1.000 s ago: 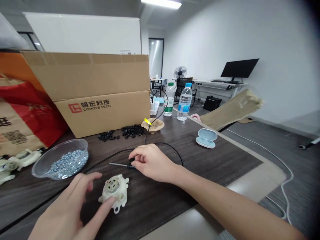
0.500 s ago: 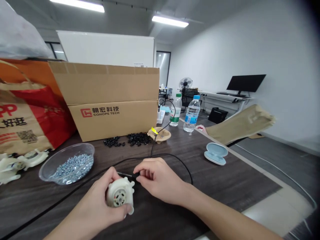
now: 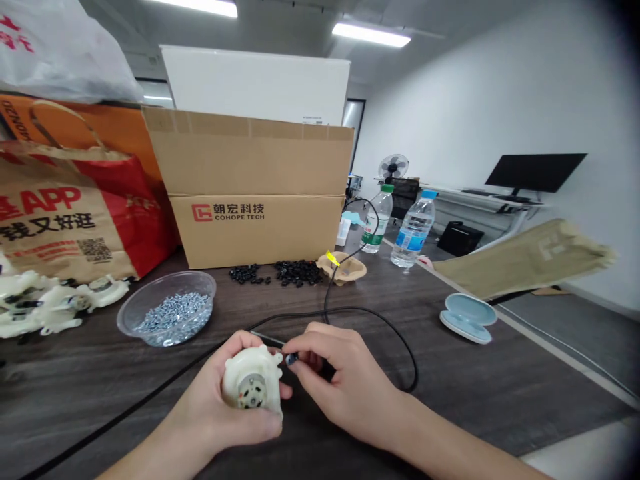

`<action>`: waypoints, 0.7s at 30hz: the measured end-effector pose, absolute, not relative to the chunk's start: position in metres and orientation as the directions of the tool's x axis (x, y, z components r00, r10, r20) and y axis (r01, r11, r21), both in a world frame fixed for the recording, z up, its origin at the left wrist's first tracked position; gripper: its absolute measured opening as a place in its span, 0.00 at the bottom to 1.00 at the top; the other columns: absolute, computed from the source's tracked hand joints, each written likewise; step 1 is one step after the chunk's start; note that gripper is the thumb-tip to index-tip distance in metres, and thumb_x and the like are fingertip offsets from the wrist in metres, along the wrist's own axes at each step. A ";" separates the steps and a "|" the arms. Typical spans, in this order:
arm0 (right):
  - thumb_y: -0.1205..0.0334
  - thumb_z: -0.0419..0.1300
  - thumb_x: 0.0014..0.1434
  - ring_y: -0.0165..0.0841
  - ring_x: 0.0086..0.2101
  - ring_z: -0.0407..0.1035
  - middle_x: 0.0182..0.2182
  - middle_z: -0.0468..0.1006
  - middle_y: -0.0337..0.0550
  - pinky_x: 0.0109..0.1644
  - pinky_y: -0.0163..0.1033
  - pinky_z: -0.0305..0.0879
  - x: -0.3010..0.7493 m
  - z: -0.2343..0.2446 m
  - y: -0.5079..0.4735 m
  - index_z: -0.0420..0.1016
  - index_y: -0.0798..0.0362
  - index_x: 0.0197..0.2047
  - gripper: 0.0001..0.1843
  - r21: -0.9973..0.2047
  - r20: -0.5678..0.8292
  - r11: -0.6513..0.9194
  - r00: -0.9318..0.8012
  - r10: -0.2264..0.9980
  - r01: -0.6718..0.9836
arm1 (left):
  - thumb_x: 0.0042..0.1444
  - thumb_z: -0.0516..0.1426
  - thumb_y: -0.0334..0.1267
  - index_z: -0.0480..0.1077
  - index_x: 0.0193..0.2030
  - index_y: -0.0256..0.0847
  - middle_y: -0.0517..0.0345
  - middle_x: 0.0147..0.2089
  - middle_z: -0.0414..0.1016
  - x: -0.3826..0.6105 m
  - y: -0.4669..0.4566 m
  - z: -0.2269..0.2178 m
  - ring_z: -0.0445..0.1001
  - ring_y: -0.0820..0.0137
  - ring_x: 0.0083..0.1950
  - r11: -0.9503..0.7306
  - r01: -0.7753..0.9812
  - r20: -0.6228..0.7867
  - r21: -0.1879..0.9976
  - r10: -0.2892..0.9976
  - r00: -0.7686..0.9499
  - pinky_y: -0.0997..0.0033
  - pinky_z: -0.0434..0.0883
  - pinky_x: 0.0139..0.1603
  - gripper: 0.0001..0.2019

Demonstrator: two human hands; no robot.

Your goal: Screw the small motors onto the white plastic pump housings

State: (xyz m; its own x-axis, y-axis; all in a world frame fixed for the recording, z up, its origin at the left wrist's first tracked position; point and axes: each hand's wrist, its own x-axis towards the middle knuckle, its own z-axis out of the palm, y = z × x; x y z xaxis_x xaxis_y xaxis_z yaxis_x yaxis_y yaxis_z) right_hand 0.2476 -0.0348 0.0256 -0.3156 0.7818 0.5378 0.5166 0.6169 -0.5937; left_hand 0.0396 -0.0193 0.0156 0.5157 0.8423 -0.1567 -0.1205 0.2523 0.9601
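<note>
My left hand (image 3: 220, 413) is wrapped round a small white plastic motor housing (image 3: 251, 379), holding it upright above the dark table (image 3: 450, 393), its metal motor face toward me. My right hand (image 3: 340, 380) is closed beside it, fingertips pinching a small dark piece at the housing's upper right edge. A thin screwdriver (image 3: 267, 339) lies on the table just behind both hands. A clear bowl of silver screws (image 3: 170, 317) sits to the left.
A black cable (image 3: 370, 313) loops behind my hands. Further back stand a cardboard box (image 3: 255, 193), a pile of black parts (image 3: 295, 272), a paper cup holder (image 3: 345, 267), two water bottles (image 3: 413, 230). White housings (image 3: 50, 303) lie left, a blue case (image 3: 467, 317) right.
My left hand picked the white housing off the table and turned it up. My right hand left the screwdriver and came to the housing with a small piece. The view shifted left.
</note>
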 end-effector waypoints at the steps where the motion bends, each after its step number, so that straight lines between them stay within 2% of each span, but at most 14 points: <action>1: 0.74 0.60 0.61 0.29 0.28 0.69 0.28 0.76 0.39 0.32 0.33 0.61 0.247 0.025 -0.035 0.83 0.56 0.42 0.11 -0.579 0.548 0.629 -0.324 0.771 0.519 | 0.36 0.71 0.29 0.63 0.44 0.44 0.61 0.36 0.83 0.041 -0.020 0.016 0.77 0.73 0.31 0.249 -0.099 -0.169 0.964 0.851 0.497 0.76 0.72 0.32 0.30; 4: 0.75 0.59 0.61 0.29 0.29 0.70 0.30 0.77 0.41 0.33 0.33 0.62 0.245 0.024 -0.037 0.82 0.56 0.44 0.13 -0.520 0.583 0.669 -0.353 0.732 0.531 | 0.34 0.72 0.29 0.64 0.47 0.43 0.62 0.33 0.83 0.042 -0.020 0.017 0.76 0.74 0.31 0.250 -0.089 -0.178 0.964 0.859 0.480 0.80 0.69 0.31 0.33; 10: 0.76 0.56 0.62 0.32 0.28 0.69 0.29 0.77 0.44 0.31 0.35 0.61 0.243 0.020 -0.038 0.81 0.57 0.43 0.13 -0.433 0.609 0.683 -0.367 0.703 0.588 | 0.34 0.73 0.28 0.65 0.52 0.45 0.63 0.34 0.81 0.043 -0.024 0.008 0.75 0.73 0.32 0.246 -0.150 -0.125 0.958 0.824 0.553 0.78 0.70 0.32 0.36; 13: 0.76 0.55 0.62 0.33 0.27 0.68 0.28 0.77 0.45 0.30 0.36 0.61 0.242 0.016 -0.041 0.80 0.58 0.40 0.13 -0.381 0.603 0.680 -0.389 0.697 0.627 | 0.34 0.72 0.25 0.67 0.54 0.48 0.66 0.38 0.77 0.044 -0.025 0.003 0.76 0.73 0.36 0.244 -0.186 -0.102 0.952 0.824 0.557 0.78 0.71 0.33 0.38; 16: 0.76 0.54 0.64 0.35 0.28 0.69 0.30 0.78 0.47 0.32 0.38 0.63 0.241 0.014 -0.044 0.80 0.60 0.43 0.13 -0.332 0.591 0.686 -0.424 0.687 0.648 | 0.35 0.71 0.23 0.69 0.56 0.50 0.65 0.46 0.76 0.044 -0.025 0.001 0.77 0.73 0.39 0.229 -0.221 -0.061 0.948 0.811 0.581 0.80 0.71 0.35 0.38; 19: 0.76 0.54 0.64 0.35 0.29 0.69 0.31 0.78 0.47 0.33 0.39 0.64 0.241 0.014 -0.047 0.80 0.60 0.44 0.14 -0.326 0.575 0.682 -0.435 0.693 0.655 | 0.37 0.70 0.23 0.69 0.57 0.51 0.63 0.53 0.76 0.044 -0.025 0.001 0.78 0.73 0.41 0.219 -0.251 -0.029 0.943 0.804 0.594 0.79 0.72 0.38 0.38; 21: 0.76 0.54 0.64 0.35 0.29 0.69 0.31 0.78 0.47 0.33 0.39 0.64 0.241 0.015 -0.047 0.80 0.60 0.44 0.13 -0.341 0.576 0.682 -0.430 0.695 0.647 | 0.37 0.70 0.24 0.70 0.57 0.50 0.62 0.53 0.77 0.044 -0.027 0.003 0.78 0.73 0.41 0.213 -0.266 -0.023 0.940 0.818 0.575 0.79 0.71 0.38 0.38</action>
State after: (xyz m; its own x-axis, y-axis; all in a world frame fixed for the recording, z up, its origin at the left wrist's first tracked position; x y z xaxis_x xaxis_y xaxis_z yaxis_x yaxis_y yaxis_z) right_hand 0.2407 -0.0472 0.0148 -0.4298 0.6951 0.5763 0.6469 0.6823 -0.3406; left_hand 0.0438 -0.0265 0.0031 0.5754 0.8175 -0.0226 -0.2656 0.2129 0.9403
